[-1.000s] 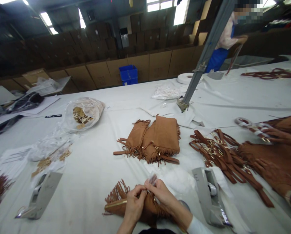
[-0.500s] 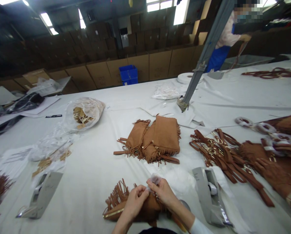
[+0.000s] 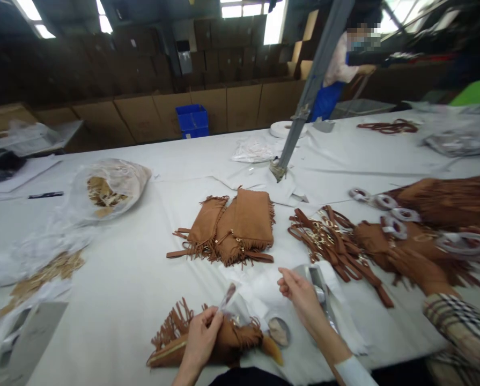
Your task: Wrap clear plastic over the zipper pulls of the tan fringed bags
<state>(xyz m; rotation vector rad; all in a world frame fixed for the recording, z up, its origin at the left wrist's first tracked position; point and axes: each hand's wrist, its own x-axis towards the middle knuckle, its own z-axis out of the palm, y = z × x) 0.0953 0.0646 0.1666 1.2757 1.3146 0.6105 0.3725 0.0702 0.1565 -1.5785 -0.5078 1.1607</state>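
Observation:
A brown fringed suede bag (image 3: 207, 343) lies at the near table edge. My left hand (image 3: 201, 335) rests on it, fingers pinched around a thin clear wrapping strip (image 3: 227, 296) that sticks up. My right hand (image 3: 302, 294) has left the bag and reaches right, fingers curled at the grey tape dispenser (image 3: 318, 284); whether it grips anything is unclear. A small round disc (image 3: 279, 331) lies between my hands.
Two finished fringed bags (image 3: 234, 228) lie mid-table. Brown straps with gold clasps (image 3: 330, 241) and more bags are piled at right, where a co-worker's plaid sleeve (image 3: 457, 324) enters. Plastic bags of gold parts (image 3: 106, 187) sit left. A metal post (image 3: 300, 112) stands behind.
My right hand let go of the bag and moved right to the tape dispenser. My left hand stays on the bag with the wrapping. The view has turned to the right.

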